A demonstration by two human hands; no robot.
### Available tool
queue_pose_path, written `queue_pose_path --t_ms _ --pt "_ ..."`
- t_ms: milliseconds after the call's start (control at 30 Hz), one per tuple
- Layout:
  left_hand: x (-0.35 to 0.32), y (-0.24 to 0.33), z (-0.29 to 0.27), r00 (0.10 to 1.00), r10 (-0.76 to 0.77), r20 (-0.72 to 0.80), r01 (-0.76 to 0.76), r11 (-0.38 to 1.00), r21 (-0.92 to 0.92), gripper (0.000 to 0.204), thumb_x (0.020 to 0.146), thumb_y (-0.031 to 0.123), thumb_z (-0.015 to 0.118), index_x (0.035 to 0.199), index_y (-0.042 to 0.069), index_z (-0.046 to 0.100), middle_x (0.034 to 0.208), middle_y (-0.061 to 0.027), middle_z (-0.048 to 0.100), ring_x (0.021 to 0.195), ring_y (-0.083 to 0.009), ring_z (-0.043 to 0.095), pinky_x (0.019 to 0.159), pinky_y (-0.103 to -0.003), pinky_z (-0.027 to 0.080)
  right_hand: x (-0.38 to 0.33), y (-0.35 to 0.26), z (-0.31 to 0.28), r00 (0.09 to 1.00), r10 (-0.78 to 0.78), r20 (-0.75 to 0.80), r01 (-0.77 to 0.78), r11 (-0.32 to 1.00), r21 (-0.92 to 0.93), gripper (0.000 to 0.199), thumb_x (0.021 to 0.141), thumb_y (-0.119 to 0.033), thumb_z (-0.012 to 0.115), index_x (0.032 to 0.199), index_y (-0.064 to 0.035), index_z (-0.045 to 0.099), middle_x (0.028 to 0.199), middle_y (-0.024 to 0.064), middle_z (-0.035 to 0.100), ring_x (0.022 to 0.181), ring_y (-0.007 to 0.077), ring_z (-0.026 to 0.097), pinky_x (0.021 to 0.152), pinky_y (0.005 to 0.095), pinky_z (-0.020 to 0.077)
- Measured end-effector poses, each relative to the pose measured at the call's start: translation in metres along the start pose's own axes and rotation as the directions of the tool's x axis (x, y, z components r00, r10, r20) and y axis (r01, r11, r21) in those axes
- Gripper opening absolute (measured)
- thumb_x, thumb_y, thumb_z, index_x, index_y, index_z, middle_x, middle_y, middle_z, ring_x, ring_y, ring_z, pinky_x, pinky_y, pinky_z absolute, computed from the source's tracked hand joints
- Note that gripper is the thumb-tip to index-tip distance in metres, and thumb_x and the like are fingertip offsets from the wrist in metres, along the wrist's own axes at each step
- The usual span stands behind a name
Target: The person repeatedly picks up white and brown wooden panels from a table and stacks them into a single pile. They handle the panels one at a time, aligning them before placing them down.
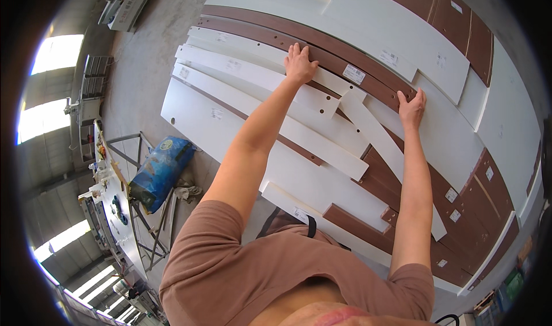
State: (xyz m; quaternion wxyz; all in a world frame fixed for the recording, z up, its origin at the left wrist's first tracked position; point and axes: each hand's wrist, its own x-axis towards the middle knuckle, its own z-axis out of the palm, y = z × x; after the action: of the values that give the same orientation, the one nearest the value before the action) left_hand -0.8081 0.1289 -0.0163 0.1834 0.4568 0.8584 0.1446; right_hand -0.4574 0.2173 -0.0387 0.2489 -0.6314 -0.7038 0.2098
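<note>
A long brown board [332, 61] with small holes and a white label lies across a stack of white and brown panels. My left hand [300, 65] rests on this board, left of its label, with the fingers stretched out and apart. At the board's right end, my right hand [411, 108] grips the corner, thumb on the left and fingers on the right. A second brown board [339, 43] runs alongside on the far side. Nearer to me lie several white strips [261, 84], some with dark holes. One white strip [374, 127] slants beneath my right forearm.
Wide white panels [397, 24] and brown panels [477, 211] extend to the far and right sides. At left, a blue sack [164, 173] stands beside a metal-framed workbench [129, 222]. Grey concrete floor [152, 67] borders the stack, with a machine [131, 7] at the far left.
</note>
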Motion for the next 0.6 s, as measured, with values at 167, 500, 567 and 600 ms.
queue_pose_path --t_ms 167,500,567,600 --pt "0.0 -0.009 -0.007 1.0 -0.003 0.013 0.003 1.0 0.004 0.068 0.087 0.033 0.071 0.145 0.009 0.046 0.159 -0.022 0.027 0.149 -0.0387 0.02 0.118 -0.054 0.02 -0.002 0.0 0.002 0.999 -0.019 -0.042 0.019 1.0 -0.007 0.071 0.082 -0.03 0.078 0.135 0.0071 0.047 0.141 0.0258 0.047 0.134 0.0396 0.043 0.112 0.0448 0.0365" --pt "-0.043 -0.142 -0.061 0.785 -0.518 -0.339 0.45 0.854 -0.262 0.082 0.081 0.047 0.076 0.145 0.005 0.045 0.149 -0.0265 0.04 0.143 -0.042 0.03 0.114 -0.054 0.031 -0.099 -0.093 -0.01 0.839 -0.544 -0.012 0.544 0.839 0.02 0.057 0.081 -0.02 0.078 0.13 -0.0007 0.056 0.141 0.0197 0.048 0.134 0.038 0.042 0.111 0.0485 0.0355" --pt "-0.06 -0.178 -0.07 0.636 -0.696 -0.333 0.576 0.715 -0.396 0.085 0.08 0.049 0.076 0.143 0.002 0.044 0.146 -0.0278 0.042 0.14 -0.043 0.034 0.113 -0.052 0.034 -0.14 -0.117 -0.004 0.785 -0.618 0.041 0.609 0.782 0.133 0.053 0.076 -0.015 0.079 0.123 0.0 0.059 0.137 0.0186 0.05 0.132 0.0365 0.044 0.11 0.0498 0.0357" --pt "-0.067 -0.193 -0.074 0.579 -0.732 -0.36 0.657 0.68 -0.326 0.084 0.079 0.042 0.078 0.142 -0.003 0.045 0.141 -0.0268 0.049 0.135 -0.0418 0.041 0.112 -0.05 0.036 -0.16 -0.127 -0.002 0.752 -0.655 0.076 0.637 0.751 0.17 0.051 0.076 -0.015 0.078 0.121 0.0001 0.06 0.135 0.0175 0.052 0.131 0.0351 0.045 0.11 0.0493 0.0361"
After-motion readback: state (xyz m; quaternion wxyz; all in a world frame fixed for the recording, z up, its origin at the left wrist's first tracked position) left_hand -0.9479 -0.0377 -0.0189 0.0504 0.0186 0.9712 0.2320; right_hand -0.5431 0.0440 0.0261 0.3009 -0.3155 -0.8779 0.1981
